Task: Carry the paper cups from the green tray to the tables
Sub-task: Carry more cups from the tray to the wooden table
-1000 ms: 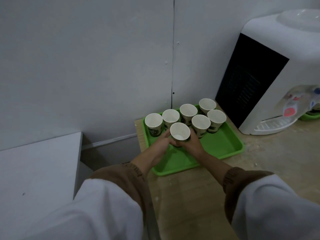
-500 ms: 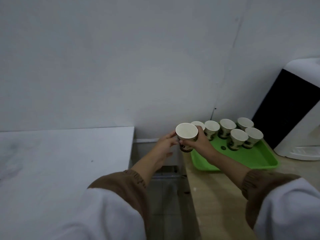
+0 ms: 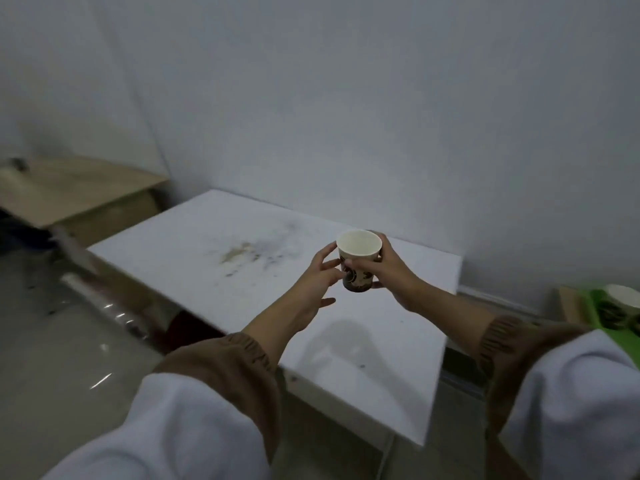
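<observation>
Paper cup [image 3: 358,268] is upright and off the surface, above the white table [image 3: 214,306], just past frame centre. Right hand [image 3: 393,275] wraps it, thumb in front, fingers behind. Left hand [image 3: 311,284] only touches its wall with near-straight fingertips. Can't tell if there's liquid inside.

Risks: the wall looks thin, so a squeeze could buckle it, and a tilted set-down could tip it. Grimy stain [image 3: 242,254] at 10 o'clock of the cup, avoid. Green tray [image 3: 594,306] with another cup [image 3: 621,297] sits at the 3 o'clock frame edge.
</observation>
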